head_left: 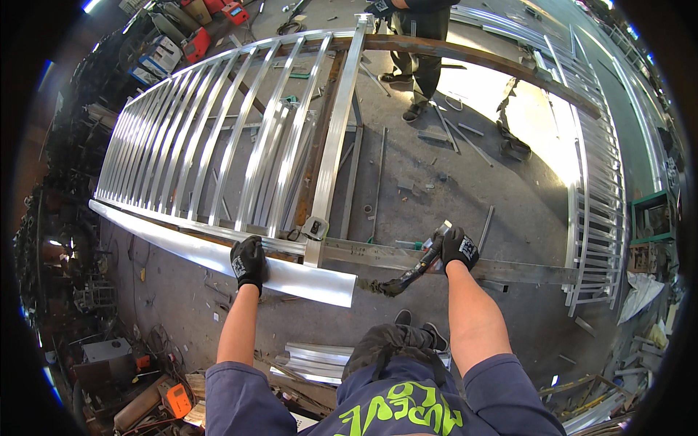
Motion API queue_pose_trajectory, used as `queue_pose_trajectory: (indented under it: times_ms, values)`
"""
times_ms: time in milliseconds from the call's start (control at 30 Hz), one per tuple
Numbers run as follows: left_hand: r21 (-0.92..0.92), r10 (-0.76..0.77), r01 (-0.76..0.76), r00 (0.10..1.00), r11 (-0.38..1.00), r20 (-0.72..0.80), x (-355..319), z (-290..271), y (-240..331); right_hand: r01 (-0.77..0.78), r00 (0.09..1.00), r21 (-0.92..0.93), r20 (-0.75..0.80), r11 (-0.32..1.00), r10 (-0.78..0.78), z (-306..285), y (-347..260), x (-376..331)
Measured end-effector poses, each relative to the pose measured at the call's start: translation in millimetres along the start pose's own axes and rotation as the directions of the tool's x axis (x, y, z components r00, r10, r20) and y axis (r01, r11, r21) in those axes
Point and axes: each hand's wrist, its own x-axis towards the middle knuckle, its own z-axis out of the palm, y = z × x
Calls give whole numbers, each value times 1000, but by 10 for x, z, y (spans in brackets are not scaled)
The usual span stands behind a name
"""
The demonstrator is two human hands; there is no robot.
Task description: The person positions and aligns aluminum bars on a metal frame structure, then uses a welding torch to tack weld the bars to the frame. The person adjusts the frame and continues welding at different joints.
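- Left hand (249, 261), gloved, curled over the wide silver strip (313, 282), apparently steadying it; strip lies along the near edge of the slatted frame (301, 134).
- Right hand (459, 248), gloved, closed around a dark curved tool (414, 276); kind unclear, its dark end angled toward the strip's free end.
- Small boxy device (315, 228) resting at the frame's near corner, seemingly within easy reach.
- Rusty beam (487, 58) on the far side, likely a support.
- Beyond: another person's legs (423, 54).
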Motion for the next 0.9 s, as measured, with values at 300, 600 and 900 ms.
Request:
queue_pose_trajectory:
  times_ms: [300, 600, 900]
  values:
    - [95, 6, -3, 1000, 995, -26, -56, -134, 72, 79, 982, 1, 173, 997, -78, -355, -338, -297]
    - [8, -51, 51, 997, 999, -62, -126, -166, 167, 81, 997, 22, 13, 996, -81, 173, 82, 44]
    - [10, -74, 74, 997, 997, -18, -56, -174, 198, 71, 997, 58, 28, 996, -73, 113, 43, 49]
